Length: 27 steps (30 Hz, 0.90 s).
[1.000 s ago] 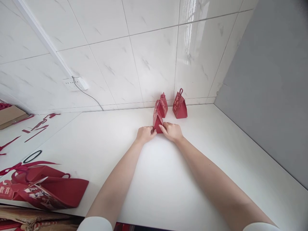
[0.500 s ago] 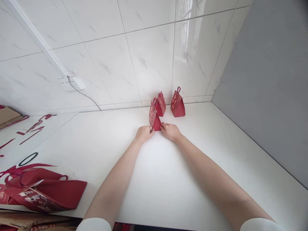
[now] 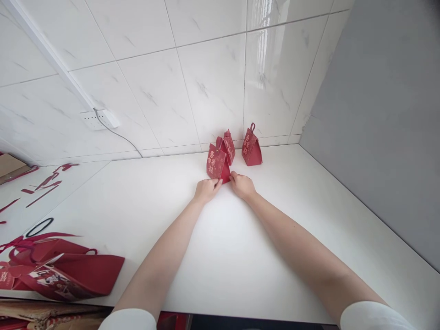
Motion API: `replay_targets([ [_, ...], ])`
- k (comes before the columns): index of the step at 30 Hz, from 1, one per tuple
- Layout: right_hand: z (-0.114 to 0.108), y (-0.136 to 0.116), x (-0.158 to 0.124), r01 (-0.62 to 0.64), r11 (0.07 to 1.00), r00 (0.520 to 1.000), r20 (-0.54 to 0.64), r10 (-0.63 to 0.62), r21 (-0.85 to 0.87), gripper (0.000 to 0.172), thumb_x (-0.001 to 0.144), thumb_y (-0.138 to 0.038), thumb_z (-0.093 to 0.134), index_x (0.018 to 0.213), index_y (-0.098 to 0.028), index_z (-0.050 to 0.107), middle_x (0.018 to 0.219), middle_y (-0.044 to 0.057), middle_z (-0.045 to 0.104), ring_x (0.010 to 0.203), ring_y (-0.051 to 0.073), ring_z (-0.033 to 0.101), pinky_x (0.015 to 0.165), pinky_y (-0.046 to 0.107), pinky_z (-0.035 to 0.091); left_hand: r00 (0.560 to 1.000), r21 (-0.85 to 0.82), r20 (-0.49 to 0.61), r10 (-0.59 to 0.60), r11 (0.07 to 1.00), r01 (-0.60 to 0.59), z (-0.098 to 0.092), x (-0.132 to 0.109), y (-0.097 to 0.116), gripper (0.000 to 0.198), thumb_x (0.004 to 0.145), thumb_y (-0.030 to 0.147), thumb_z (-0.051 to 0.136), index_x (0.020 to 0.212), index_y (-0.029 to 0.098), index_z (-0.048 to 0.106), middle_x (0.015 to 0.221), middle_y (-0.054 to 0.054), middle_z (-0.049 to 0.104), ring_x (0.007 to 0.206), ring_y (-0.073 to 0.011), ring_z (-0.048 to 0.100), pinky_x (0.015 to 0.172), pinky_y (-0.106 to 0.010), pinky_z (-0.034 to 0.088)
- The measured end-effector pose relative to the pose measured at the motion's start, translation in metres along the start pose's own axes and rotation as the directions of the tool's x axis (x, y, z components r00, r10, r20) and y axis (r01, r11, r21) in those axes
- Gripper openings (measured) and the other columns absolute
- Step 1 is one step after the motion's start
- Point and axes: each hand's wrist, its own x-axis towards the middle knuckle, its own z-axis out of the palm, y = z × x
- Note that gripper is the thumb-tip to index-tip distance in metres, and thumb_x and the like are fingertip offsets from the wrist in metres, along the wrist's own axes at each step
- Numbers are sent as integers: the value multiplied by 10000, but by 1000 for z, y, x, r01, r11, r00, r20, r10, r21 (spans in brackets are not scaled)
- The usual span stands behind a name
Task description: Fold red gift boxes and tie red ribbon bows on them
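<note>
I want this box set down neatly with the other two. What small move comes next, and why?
Probably nudge the front box slightly toward the wall, then let go. The left hand and right hand pinch its bottom corners; it stands upright on the table, just ahead of the two other boxes.

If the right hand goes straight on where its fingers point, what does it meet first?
The right hand meets the small red pyramid-shaped paper gift box, whose base corner its fingertips seem to pinch. A second red box stands just behind.
</note>
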Motion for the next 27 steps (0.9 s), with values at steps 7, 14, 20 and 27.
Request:
replay_targets([
  [7, -9, 10, 4, -55, 923, 995, -59, 84, 380, 349, 929, -427, 311, 1098, -227, 541, 877, 43, 679, 725, 183, 600, 666, 292, 425, 919, -335, -283, -272, 926, 171, -1, 17, -26, 396, 909, 331, 386, 1279, 193, 412, 1342, -135, 480, 1236, -225, 468, 986, -364, 367],
  [14, -11, 9, 5, -47, 728, 990, 126, -55, 684, 364, 822, -524, 512, 878, -207, 682, 962, 48, 709, 672, 151, 612, 548, 261, 437, 912, -567, -126, -390, 783, 256, -6, 26, -60, 508, 853, 489, 491, 1291, 232, 473, 1354, -118, 520, 1376, -312, 312, 1137, -557, 13],
  [20, -10, 15, 10, -34, 576, 997, 66, -36, 817, 366, 702, -493, 692, 931, -212, 642, 984, 45, 679, 871, 169, 612, 753, 298, 495, 971, -726, 8, -237, 667, 169, -12, 20, -54, 435, 729, 546, 639, 975, 186, 636, 966, -79, 699, 947, -236, 640, 939, -423, 445],
  [27, -15, 23, 11, -33, 484, 994, 78, -73, 875, 328, 655, -458, 746, 830, -196, 653, 895, 34, 697, 836, 171, 634, 865, 355, 481, 983, -802, 128, -128, 570, 179, -20, 15, -49, 436, 575, 441, 797, 850, 129, 667, 885, -85, 706, 775, -185, 643, 768, -356, 522],
])
